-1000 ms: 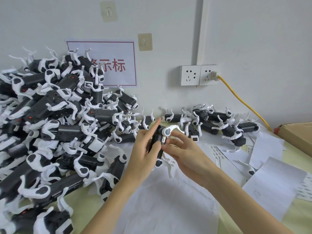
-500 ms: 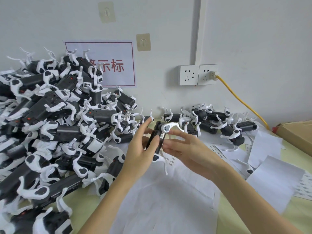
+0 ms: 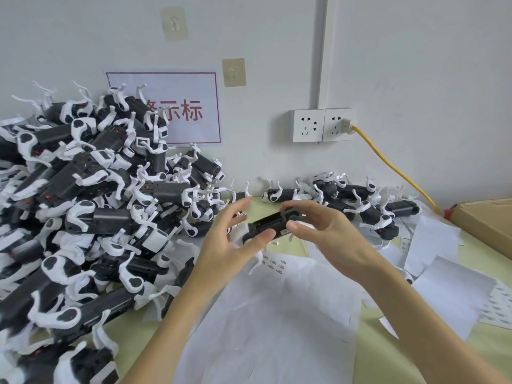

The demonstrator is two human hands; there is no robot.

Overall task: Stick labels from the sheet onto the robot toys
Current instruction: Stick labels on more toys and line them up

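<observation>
Nearest, a large white paper sheet (image 3: 266, 322) covers the pale green bench (image 3: 368, 328) at 6 o'clock, with both forearms reaching in over it. Just beyond, a label sheet (image 3: 274, 263) shows rows of tiny printed labels, too small to read.

Above that, at the centre, the left hand (image 3: 221, 245) and right hand (image 3: 327, 239) hold one black-and-white robot toy (image 3: 267, 224) clear of the bench, lying roughly level. The left thumb presses its underside while the other left fingers (image 3: 235, 209) spread nearly straight. The right fingers curl over the toy's right end, thumb pinching from below, where a small label (image 3: 284, 231) shows; its print is unreadable.

At 9 o'clock a tall heap of robot toys (image 3: 83, 203) is piled against the wall; a smaller row of toys (image 3: 346, 200) lies at 2 o'clock. More loose papers (image 3: 432, 245) lie at 3 o'clock, near a cardboard box (image 3: 484, 220).

Farthest, on the wall, a red-bordered sign (image 3: 177, 106) reads "示标", its first character half hidden. At 1 o'clock, a double socket (image 3: 321, 124) holds a plug with a yellow cable (image 3: 393, 167). Two adhesive hooks (image 3: 234, 72) sit higher.
</observation>
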